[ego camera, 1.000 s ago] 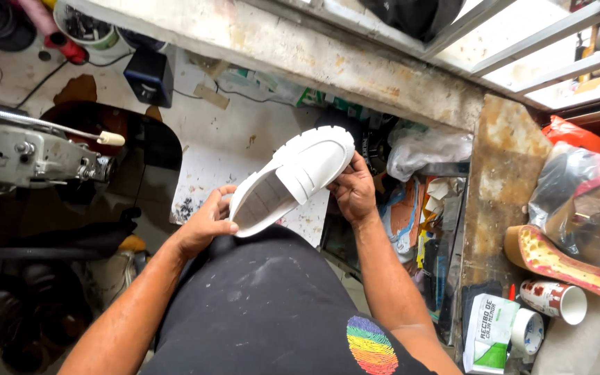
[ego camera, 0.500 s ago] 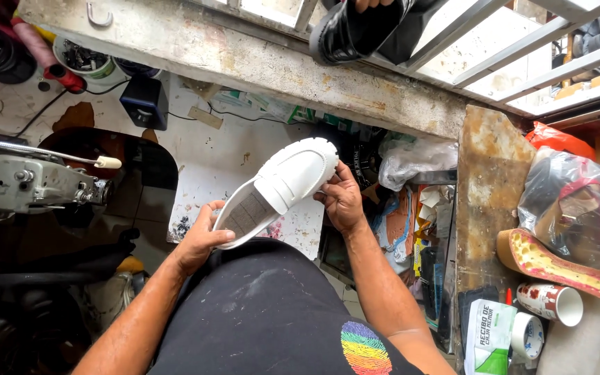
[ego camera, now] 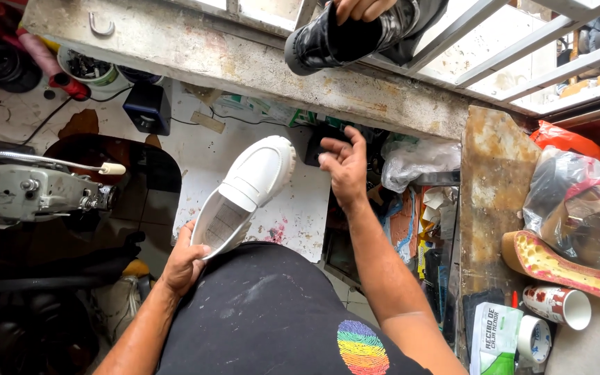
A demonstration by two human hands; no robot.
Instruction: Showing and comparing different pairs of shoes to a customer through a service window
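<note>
Now the left hand (ego camera: pixel 183 262) grips the heel of a white shoe (ego camera: pixel 246 196) raised over the lap, the right hand (ego camera: pixel 345 167) open just beside its toe, while far left a white tub (ego camera: pixel 92 71) holds small dark bits and right a clear bag (ego camera: pixel 581 208) holds shoes.

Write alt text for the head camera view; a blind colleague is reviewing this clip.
Seen from above, a person's left hand holds a white loafer by its heel while the right hand is raised, open and empty, beside its toe. Above, another person's hand holds a black shoe at a barred window, and a sewing machine stands at left.
</note>
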